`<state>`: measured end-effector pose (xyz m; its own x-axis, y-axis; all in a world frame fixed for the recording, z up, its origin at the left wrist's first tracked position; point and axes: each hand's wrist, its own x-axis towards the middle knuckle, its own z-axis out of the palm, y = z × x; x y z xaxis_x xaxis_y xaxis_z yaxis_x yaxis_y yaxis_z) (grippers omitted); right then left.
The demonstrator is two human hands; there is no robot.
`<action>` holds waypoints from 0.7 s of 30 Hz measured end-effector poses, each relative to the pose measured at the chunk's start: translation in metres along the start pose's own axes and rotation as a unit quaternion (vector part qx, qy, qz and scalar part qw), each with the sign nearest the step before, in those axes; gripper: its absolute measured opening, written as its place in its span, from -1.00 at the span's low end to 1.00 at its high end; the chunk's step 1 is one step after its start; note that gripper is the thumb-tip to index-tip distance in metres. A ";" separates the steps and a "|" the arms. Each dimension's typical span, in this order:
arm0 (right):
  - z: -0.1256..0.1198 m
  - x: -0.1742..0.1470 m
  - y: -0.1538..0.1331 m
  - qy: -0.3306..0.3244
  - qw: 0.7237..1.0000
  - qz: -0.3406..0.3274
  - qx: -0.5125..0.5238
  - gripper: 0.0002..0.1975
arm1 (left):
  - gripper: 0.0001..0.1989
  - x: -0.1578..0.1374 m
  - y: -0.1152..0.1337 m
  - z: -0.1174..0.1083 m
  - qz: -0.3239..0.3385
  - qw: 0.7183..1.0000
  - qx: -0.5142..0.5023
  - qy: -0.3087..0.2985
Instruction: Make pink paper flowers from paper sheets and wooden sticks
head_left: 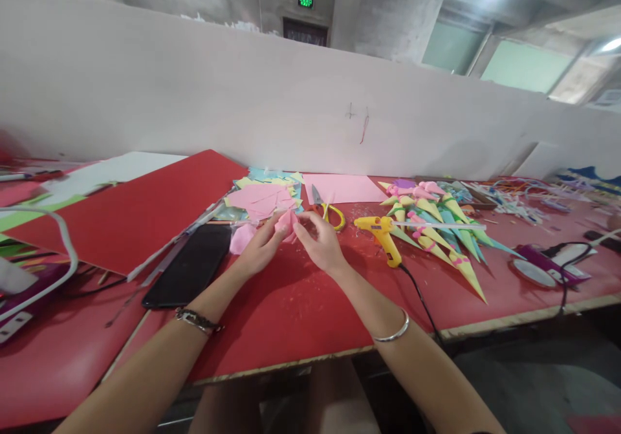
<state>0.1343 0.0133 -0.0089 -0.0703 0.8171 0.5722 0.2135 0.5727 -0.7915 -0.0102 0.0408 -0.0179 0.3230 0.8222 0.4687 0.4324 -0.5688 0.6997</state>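
Note:
Between my two hands is a small folded piece of pink paper (287,220), held above the red table. My left hand (262,245) grips its left side with the fingertips. On the other side, the fingers of my right hand (317,243) pinch it too. Another pink paper piece (242,238) lies beside my left hand. Just behind my right hand are scissors (334,216) with yellow and red handles. To the right rests a yellow glue gun (385,233) with a clear glue stick in it.
Paper cones (444,217) with pink and green trim are heaped at the right. Cut paper pieces (266,199) lie stacked behind my hands. A black phone (191,266) and a large red sheet (136,207) are at the left. A white partition (272,104) stands behind the table (291,317).

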 end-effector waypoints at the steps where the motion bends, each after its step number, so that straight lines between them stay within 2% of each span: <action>1: 0.000 0.000 0.000 0.001 1.000 -0.005 -0.009 -0.86 | -0.55 0.001 0.000 -0.001 0.013 1.000 0.011 -0.002; 6: 0.001 -0.001 0.003 0.004 0.999 -0.024 -0.030 -0.88 | -0.61 0.004 0.002 -0.004 0.088 0.995 0.054 0.000; 10: 0.001 -0.001 0.003 0.000 0.999 -0.025 -0.038 -0.86 | -0.59 0.003 0.004 -0.005 0.100 0.992 0.070 -0.011; 16: 0.000 0.000 0.004 -0.014 0.998 -0.026 -0.064 -0.86 | -0.59 -0.001 0.003 -0.004 0.115 0.992 0.036 -0.038; 21: 0.002 0.000 0.007 -0.014 0.998 -0.033 -0.056 -0.85 | -0.57 0.000 -0.001 -0.004 0.124 0.991 0.049 -0.024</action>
<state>0.1340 0.0177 -0.0150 -0.1148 0.7802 0.6149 0.3151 0.6157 -0.7223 -0.0138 0.0414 -0.0168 0.4691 0.6559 0.5914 0.4140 -0.7548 0.5087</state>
